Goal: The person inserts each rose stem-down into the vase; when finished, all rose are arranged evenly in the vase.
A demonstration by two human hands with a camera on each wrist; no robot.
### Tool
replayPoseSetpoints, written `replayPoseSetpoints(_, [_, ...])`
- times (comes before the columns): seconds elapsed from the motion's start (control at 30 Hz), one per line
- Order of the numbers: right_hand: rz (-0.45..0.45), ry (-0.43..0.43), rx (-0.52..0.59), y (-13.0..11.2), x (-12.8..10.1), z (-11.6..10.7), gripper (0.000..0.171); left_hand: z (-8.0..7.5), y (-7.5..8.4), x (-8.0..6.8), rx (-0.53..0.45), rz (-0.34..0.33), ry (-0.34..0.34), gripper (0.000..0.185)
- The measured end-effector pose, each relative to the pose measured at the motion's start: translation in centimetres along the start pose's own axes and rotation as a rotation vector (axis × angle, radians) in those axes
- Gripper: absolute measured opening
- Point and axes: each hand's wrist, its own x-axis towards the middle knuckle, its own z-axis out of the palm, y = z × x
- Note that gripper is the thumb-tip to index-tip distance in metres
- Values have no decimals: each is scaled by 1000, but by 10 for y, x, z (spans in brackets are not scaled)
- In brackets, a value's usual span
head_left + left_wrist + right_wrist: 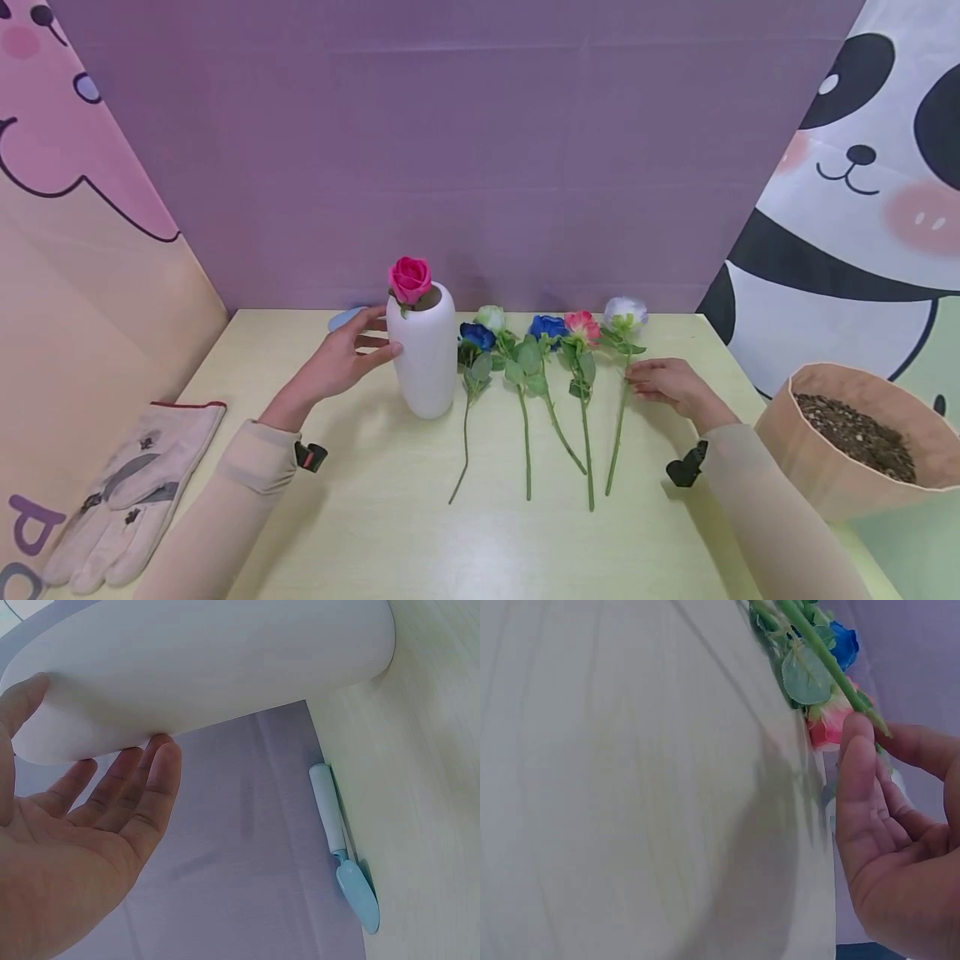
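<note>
Both hands: L (341, 358) touches vase (425, 354), R (667, 383) pinches stem (621, 417).

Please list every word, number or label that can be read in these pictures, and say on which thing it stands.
"P": one large purple letter on the left backdrop panel, beside the work gloves; the print below it is cut off by the frame edge and cannot be read.
No readable text on the white vase, the flowers, the soil bag or the blue trowel.

a pair of pale work gloves (127, 492) lies at the table's (375, 533) left edge; a paper bag of dark soil (862, 437) stands at the right; a light blue trowel (341, 844) lies by the purple back wall (480, 150)
</note>
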Motion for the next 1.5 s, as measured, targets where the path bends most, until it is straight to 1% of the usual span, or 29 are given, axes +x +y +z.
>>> replayPoseSetpoints(0.2, [-62,-4,62,-5,-1,3,55,0,1,-1,7,1,0,71])
replayPoseSetpoints(0.33, [-72,11,73,-11,-3,4,57,0,2,-1,8,4,-1,71])
replayPoseSetpoints(0.5, [-83,8,85,-15,-5,5,56,0,0,-1,-1,1,-3,71])
replayPoseSetpoints(0.63, [-116,3,101,-18,-7,6,54,0,-1,0,-12,-3,-3,70])
replayPoseSetpoints(0.83, [-168,17,143,-31,-13,12,47,0,-2,1,-16,-2,-3,70])
replayPoseSetpoints(1.03, [-189,23,182,-47,-19,18,34,0,-2,1,-2,-3,-4,72])
replayPoseSetpoints(1.2, [-213,21,265,-58,-23,23,27,0,-1,1,7,-1,-4,72])
replayPoseSetpoints(1.27, [-225,22,301,-63,-24,26,21,0,-1,1,2,0,-3,72])
replayPoseSetpoints(1.37, [-242,30,335,-70,-28,31,18,0,-3,2,-2,1,-4,71])
replayPoseSetpoints(1.5, [-251,49,379,-81,-33,37,25,0,-5,3,5,-1,-3,72])
